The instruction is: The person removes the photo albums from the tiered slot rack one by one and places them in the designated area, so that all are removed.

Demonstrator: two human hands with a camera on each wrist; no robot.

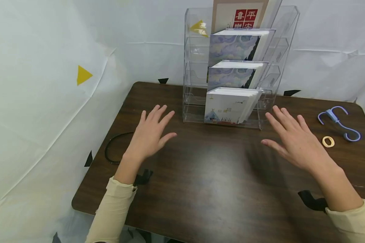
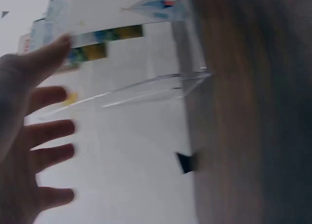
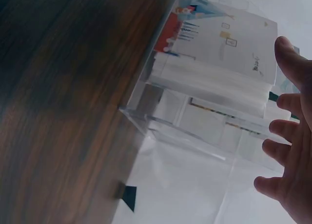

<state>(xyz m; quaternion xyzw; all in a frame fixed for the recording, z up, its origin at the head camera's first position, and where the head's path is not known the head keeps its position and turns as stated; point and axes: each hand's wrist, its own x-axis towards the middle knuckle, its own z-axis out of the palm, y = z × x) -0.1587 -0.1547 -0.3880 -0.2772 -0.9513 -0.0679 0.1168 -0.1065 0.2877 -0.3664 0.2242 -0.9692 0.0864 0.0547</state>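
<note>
My left hand (image 1: 148, 136) is over the left part of the table, its fingers spread and straight, holding nothing. On the other side my right hand (image 1: 298, 145) is likewise spread, with nothing in it. Between and beyond them stands a clear acrylic rack (image 1: 197, 118) with several tiers. Its front tier holds white booklets (image 1: 228, 106) with a blue tent drawing. Behind these, the middle tiers hold purple cloud-patterned booklets (image 1: 231, 77). A beige booklet (image 1: 225, 15) with red squares leans in the top tier. Both wrist views show open fingers beside the rack.
A black cord loop (image 1: 107, 148) lies left, partly hidden behind the left forearm. On the right are a blue double-ended hook (image 1: 337, 119) and a small yellowish ring (image 1: 328, 141). White sheeting (image 1: 152, 60) hangs behind the brown table (image 1: 213, 175).
</note>
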